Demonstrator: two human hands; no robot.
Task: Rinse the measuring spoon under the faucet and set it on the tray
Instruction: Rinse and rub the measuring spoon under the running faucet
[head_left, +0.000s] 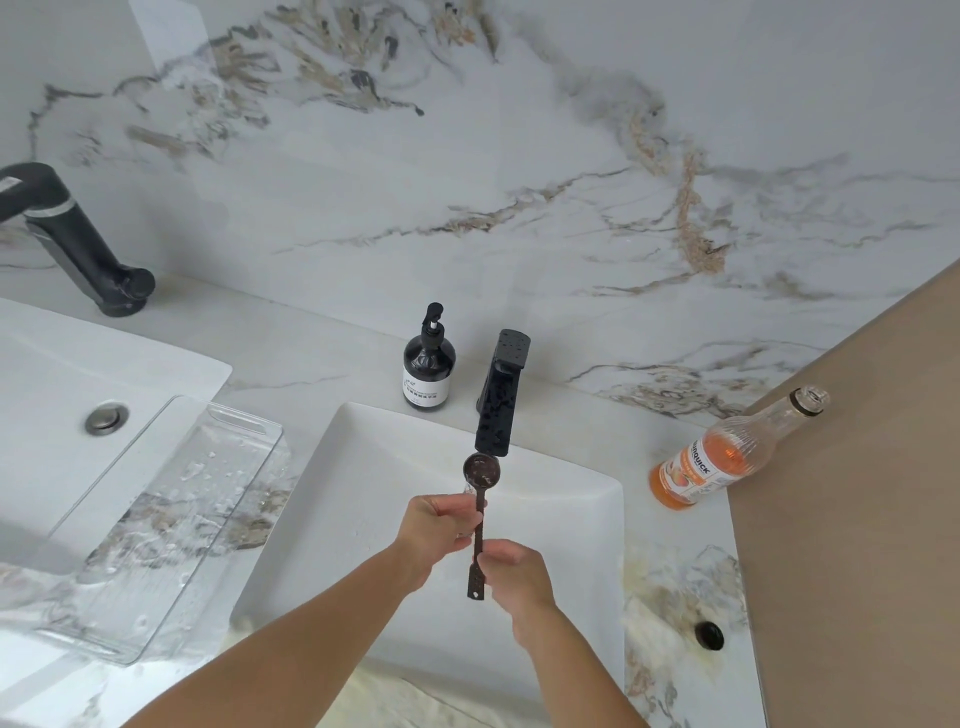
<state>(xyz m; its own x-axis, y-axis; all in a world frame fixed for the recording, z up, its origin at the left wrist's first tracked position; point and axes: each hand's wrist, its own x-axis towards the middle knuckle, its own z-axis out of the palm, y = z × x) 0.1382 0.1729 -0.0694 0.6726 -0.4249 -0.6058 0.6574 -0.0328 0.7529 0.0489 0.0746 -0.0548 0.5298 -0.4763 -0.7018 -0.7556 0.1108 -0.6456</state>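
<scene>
Second faucet (67, 234) cut by left edge

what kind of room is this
Most likely a bathroom vanity: a white sink under a black faucet, a second basin alongside, a pump soap bottle, all on a marble counter and wall.

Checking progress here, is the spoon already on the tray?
No, both hands hold the spoon over the sink under the faucet, and the tray holds only droplets.
</scene>
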